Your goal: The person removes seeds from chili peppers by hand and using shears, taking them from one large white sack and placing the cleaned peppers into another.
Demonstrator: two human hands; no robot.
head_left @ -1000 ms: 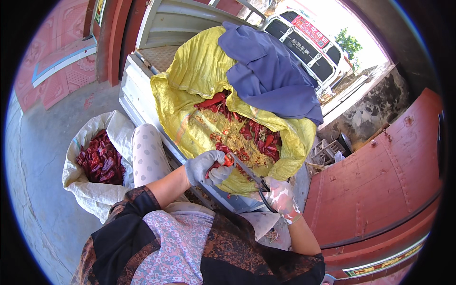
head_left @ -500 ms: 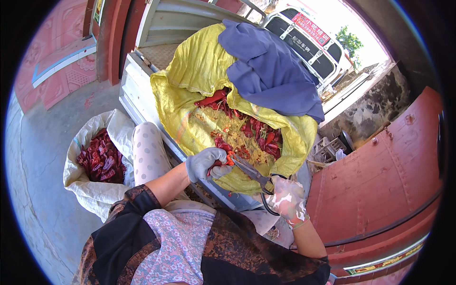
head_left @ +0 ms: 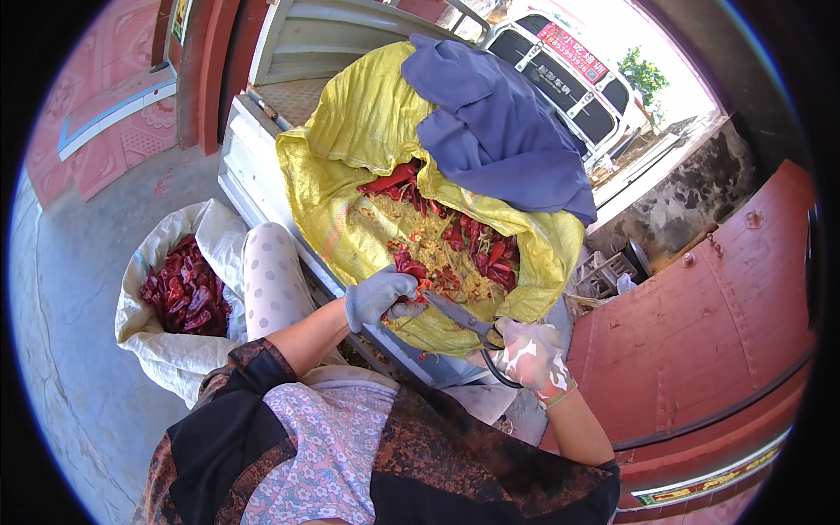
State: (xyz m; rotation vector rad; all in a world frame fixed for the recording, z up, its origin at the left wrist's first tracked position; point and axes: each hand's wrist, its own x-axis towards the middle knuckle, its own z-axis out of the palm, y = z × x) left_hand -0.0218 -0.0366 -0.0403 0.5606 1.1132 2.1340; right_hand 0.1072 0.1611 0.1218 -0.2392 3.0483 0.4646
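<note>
My left hand [head_left: 378, 299], in a grey glove, is closed around a red chili pepper [head_left: 423, 286], mostly hidden by the fingers. In my right hand [head_left: 535, 357], gloved in a pale camouflage pattern, is a pair of scissors [head_left: 462, 317] with dark handles. The scissors' blades point left, with their tips right by the pepper. Both hands work over the near edge of an open yellow woven sack [head_left: 337, 206]. Inside it lie dried red chili peppers [head_left: 479, 249] and a layer of pale yellowish bits.
A white woven sack [head_left: 162, 354] of dark red chilies [head_left: 185, 289] stands on the floor at left, beside my knee. The yellow sack rests on a truck bed [head_left: 255, 162], with blue cloth [head_left: 494, 122] over it. A red metal door [head_left: 691, 324] is at right; a white vehicle [head_left: 560, 74] stands beyond.
My right hand and forearm have shifted slightly right, and the scissors have turned a little. Less of the pepper shows at my left fingertips. My left hand has barely moved.
</note>
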